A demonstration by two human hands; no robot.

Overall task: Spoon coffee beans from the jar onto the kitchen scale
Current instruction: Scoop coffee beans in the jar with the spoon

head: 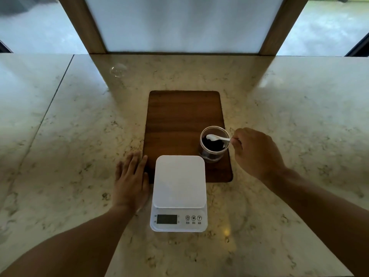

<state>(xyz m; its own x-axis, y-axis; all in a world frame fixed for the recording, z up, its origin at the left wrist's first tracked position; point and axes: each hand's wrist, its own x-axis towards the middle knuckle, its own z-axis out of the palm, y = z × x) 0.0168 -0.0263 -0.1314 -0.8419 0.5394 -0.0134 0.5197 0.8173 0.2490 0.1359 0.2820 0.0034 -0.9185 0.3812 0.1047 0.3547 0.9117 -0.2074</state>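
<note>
A clear glass jar with dark coffee beans in it stands on the near right part of a dark wooden board. My right hand is shut on the handle of a small white spoon, whose bowl reaches into the jar's mouth above the beans. A white kitchen scale sits in front of the board, its platform bare and its display dark. My left hand lies flat on the counter, fingers spread, just left of the scale and touching the board's corner.
The marble counter stretches wide to both sides. A clear round lid lies at the far left. A wood-framed white panel stands upright at the counter's back edge.
</note>
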